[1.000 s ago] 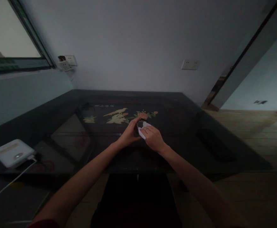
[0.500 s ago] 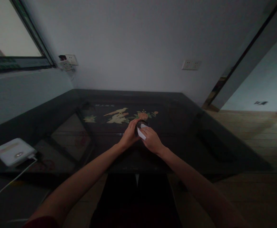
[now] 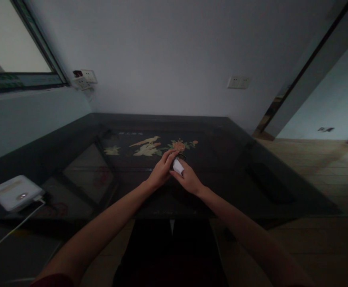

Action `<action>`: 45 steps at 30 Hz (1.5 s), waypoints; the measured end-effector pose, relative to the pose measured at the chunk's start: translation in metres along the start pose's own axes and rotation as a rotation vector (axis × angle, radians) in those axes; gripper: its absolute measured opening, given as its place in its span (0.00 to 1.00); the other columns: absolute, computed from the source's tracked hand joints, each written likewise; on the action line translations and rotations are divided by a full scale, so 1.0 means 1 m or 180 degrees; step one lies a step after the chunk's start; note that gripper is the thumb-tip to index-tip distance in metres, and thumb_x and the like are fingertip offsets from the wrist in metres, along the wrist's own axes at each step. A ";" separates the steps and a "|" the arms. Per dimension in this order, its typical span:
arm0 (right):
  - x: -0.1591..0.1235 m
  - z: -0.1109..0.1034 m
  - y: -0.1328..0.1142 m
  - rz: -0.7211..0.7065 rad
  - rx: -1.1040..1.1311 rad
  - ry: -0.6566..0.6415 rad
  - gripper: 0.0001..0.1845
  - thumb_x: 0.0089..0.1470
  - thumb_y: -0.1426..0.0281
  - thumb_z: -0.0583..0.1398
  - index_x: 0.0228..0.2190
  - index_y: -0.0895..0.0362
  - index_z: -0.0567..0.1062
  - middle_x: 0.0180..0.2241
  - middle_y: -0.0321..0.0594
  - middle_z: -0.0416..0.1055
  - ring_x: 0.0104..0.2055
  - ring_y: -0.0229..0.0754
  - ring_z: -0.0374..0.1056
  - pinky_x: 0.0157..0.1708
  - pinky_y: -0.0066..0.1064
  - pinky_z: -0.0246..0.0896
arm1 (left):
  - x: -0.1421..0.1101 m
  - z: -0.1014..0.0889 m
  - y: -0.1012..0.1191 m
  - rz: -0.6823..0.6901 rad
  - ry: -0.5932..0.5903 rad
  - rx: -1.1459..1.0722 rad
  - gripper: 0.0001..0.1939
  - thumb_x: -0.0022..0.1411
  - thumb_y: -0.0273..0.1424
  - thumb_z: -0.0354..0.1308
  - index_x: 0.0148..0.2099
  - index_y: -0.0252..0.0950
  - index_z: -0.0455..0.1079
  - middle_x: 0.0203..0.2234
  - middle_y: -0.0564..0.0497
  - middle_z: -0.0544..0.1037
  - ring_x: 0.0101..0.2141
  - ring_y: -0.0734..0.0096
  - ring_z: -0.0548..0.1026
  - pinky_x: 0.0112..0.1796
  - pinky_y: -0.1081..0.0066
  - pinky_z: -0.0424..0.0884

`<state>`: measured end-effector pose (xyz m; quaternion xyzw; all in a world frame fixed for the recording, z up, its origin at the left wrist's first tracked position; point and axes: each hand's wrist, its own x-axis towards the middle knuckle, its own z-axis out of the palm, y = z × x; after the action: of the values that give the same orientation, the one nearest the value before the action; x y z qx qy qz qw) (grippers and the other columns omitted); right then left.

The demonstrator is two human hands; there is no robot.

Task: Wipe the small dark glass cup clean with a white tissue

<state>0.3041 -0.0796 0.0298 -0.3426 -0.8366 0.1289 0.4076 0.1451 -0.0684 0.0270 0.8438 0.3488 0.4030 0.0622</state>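
Observation:
Both my hands meet over the middle of a dark glass-topped table [image 3: 227,135]. My right hand [image 3: 187,179] pinches a small white piece, perhaps a tissue or cloth [image 3: 178,166], against a small dark round object [image 3: 181,157] that is mostly hidden behind the fingers. My left hand [image 3: 161,171] is curled around the left side of the same dark object, fingers touching it. The light is dim and I cannot make out what the dark object is. Under the glass, just beyond my hands, lies a painted bird-and-flower panel [image 3: 150,146].
A white box-shaped device [image 3: 14,192] with a white cable [image 3: 9,233] lies at the table's left edge. Wall sockets [image 3: 84,77] sit in the left corner and a socket plate [image 3: 239,82] on the back wall. A window is at upper left, a doorway and wood floor [image 3: 320,159] at right.
My right hand has turned and slid down a little, folding the white piece smaller against the dark object. My left hand keeps its place on the object.

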 end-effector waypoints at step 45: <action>0.001 -0.010 0.015 -0.1013 -0.1682 -0.0697 0.16 0.56 0.79 0.55 0.47 0.63 0.72 0.48 0.51 0.72 0.55 0.45 0.65 0.59 0.39 0.58 | 0.004 -0.016 -0.017 -0.0093 -0.0510 0.0055 0.39 0.51 0.17 0.53 0.64 0.41 0.50 0.58 0.42 0.60 0.57 0.60 0.64 0.54 0.61 0.66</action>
<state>0.3178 -0.0685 0.0295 -0.2856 -0.9230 -0.1218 0.2272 0.1261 -0.0561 0.0333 0.8688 0.3583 0.3302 0.0885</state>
